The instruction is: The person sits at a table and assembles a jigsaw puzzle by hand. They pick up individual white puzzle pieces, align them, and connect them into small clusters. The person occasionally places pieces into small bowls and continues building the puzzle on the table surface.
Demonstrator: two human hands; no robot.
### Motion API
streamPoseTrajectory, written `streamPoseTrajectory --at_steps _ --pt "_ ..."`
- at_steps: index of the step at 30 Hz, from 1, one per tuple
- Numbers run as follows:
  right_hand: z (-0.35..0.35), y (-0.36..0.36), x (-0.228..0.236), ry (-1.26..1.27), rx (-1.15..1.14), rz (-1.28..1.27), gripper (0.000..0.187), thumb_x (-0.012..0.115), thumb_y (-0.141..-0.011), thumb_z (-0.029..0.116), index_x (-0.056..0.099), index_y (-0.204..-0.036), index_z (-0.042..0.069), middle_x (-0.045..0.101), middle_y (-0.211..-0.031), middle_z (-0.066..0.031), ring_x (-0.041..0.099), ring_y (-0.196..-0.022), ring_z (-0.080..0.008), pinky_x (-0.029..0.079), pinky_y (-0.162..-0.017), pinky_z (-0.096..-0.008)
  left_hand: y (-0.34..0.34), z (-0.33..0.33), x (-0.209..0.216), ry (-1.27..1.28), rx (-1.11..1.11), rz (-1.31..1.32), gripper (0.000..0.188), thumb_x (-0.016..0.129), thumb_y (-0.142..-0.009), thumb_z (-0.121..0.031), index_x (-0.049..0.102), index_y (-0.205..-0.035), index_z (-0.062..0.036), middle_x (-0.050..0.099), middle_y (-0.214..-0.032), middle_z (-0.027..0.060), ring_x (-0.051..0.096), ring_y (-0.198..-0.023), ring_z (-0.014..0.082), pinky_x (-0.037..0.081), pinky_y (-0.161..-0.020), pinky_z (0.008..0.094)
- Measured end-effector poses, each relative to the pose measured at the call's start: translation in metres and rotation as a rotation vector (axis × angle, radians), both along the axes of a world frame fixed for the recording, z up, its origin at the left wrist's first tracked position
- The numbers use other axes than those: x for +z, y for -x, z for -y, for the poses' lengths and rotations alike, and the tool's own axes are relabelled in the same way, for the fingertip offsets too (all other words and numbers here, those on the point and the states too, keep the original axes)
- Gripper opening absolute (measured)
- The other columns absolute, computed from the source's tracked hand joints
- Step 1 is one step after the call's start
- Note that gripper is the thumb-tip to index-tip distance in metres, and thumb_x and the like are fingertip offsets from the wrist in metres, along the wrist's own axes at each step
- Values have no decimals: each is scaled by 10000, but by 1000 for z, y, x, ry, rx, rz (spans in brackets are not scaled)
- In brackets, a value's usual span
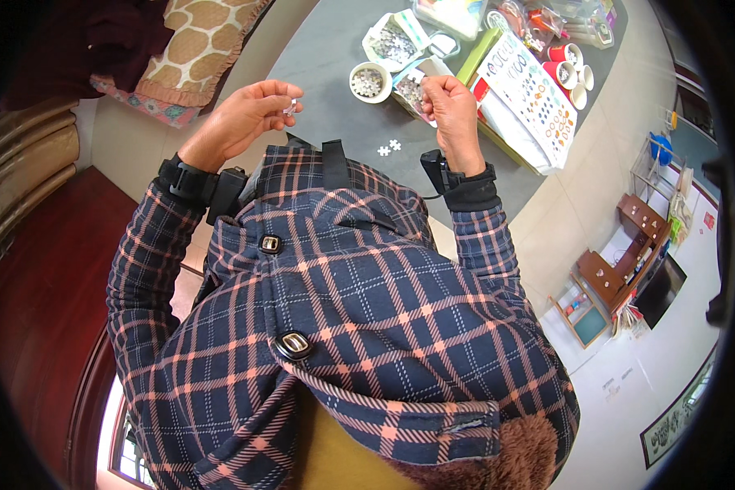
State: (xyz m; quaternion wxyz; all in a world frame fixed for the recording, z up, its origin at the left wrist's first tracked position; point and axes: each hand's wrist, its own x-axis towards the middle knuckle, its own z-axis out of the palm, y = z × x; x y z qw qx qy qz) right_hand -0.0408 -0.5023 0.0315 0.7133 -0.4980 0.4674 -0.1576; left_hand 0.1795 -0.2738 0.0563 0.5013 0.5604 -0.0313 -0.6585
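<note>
In the head view, the left hand (253,117) pinched a small pale jigsaw piece (291,108) by the table's (328,61) left edge. The right hand (452,114) pinched a white jigsaw piece (416,75), and two loose jigsaw pieces (395,144) lay toward the near edge.

Dark lettering (505,59) across white sheet (531,102); wall print (618,385) too small to read.

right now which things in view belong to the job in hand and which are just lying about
In use:
left hand, pinching a small pale piece
right hand, pinching a white jigsaw piece
two loose jigsaw pieces
round white tub of pieces

Apparently just lying about:
printed sheet
patterned cloth
</note>
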Motion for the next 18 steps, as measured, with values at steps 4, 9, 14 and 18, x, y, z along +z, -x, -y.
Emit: streamPoseTrajectory --at_steps 4,9,14,18 --pt "0 -4 -5 15 8 -17 95 667 -836 79 608 -798 15 565 -656 -6 491 -512 -55 389 -458 -185 -1 -1 1 -19 -8 -18 184 515 -957 -48 588 -1123 -18 633 -985 57 606 -787 98 516 -710 192" --pt "1 -8 -8 18 9 -34 94 667 -833 74 606 -796 13 560 -646 -5 488 -505 -55 394 -458 -189 -5 -4 2 -15 -1 -18 168 532 -951 -47 595 -1105 -22 637 -1005 68 616 -797 105 522 -728 195" --pt "5 -9 -11 3 -4 -31 97 668 -833 74 598 -791 22 554 -635 0 484 -489 -48 378 -428 -182 -6 -3 -1 22 3 -23 116 554 -945 -59 610 -1043 -35 638 -981 69 618 -788 108 522 -723 200" --pt "8 -9 -12 2 6 -43 113 678 -857 126 611 -806 50 554 -658 21 480 -521 -36 346 -451 -161 -5 -4 -3 33 63 -3 99 565 -944 -86 630 -998 -34 631 -939 67 618 -768 112 518 -703 199"
